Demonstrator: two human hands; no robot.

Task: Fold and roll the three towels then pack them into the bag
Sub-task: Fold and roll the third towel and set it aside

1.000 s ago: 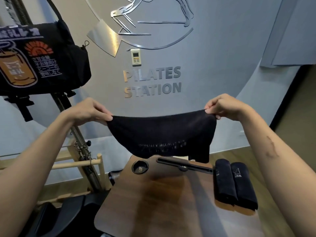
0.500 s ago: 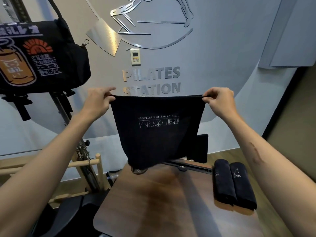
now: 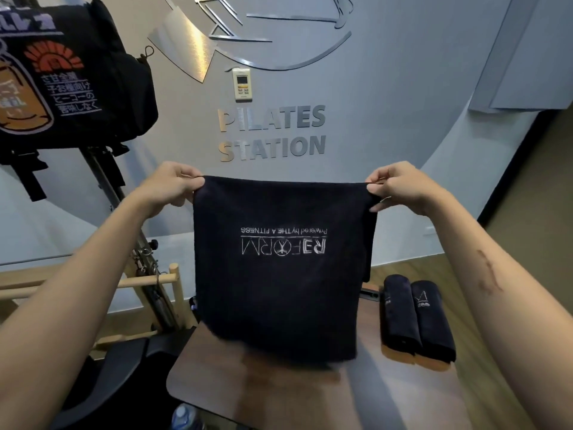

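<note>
both hands (image 3: 169, 184) (image 3: 400, 186) raised, fingers pinched

The hanging towel (image 3: 280, 268) blocks your view of the desk's (image 3: 279, 395) far middle, and its lower hem is smeared with motion blur. A second layer shows behind its right side; you can't tell how it's folded. Fingers (image 3: 376, 193) of your right hand (image 3: 400, 187) are partly tucked behind the cloth. The bag (image 3: 71, 79) is cut off by the top and left edges, its opening out of sight. Lettering on the two rolled towels (image 3: 417, 318) is too small to read. A bottle cap (image 3: 186, 415) at the bottom edge is blurred and clipped. The wall emblem (image 3: 248, 32) is cropped above.
</note>
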